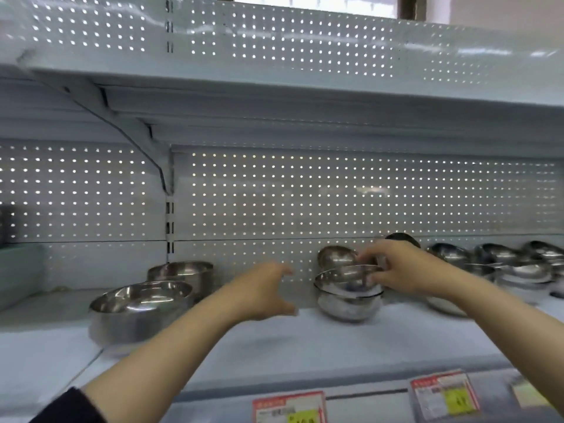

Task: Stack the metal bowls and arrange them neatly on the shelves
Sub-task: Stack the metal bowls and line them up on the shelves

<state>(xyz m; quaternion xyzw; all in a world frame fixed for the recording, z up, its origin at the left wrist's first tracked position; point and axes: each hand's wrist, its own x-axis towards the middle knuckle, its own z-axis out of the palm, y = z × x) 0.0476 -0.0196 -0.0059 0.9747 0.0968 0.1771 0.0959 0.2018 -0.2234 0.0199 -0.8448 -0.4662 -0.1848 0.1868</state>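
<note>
two hands, two large bowls at left, two price tags

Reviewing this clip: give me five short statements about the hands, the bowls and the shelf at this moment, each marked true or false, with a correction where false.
1. The right hand has its grip on the rim of the top bowl of a small stack. True.
2. The left hand holds a bowl. False: it is open, beside the stack, touching nothing.
3. Two larger bowls sit at the left of the shelf. True.
4. The stack stands on the top shelf. False: it stands on the lower shelf, under the upper one.
5. Price tags hang on the shelf's front edge. True.
</note>
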